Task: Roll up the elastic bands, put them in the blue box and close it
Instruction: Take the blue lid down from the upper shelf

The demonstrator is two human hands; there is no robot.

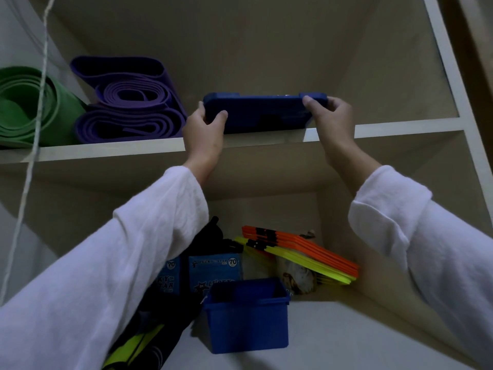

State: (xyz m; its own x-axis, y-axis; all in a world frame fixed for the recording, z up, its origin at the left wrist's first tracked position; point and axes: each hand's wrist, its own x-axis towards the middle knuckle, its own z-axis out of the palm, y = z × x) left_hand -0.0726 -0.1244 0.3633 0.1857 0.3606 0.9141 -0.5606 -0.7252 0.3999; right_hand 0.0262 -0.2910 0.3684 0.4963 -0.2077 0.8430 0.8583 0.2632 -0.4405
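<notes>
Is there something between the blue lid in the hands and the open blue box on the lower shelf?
Nothing visible blocks it. The left hand and right hand hold the blue lid at the upper shelf edge. The blue box stands open below, its opening uncovered; only the shelf edge must be cleared first.

— The blue lid (256, 113) on the upper shelf (112, 149), it looks like hard plastic, matt, yes?

— Yes, and the open blue box (249, 324) below is the same plastic, smooth, with a little shine.

— The shelf looks like painted board, flat and dull.

— The purple band (128, 102) and the green band (24, 108) seem rubbery, soft and matt. The sleeves (128, 252) are white cloth, wrinkled.
</notes>
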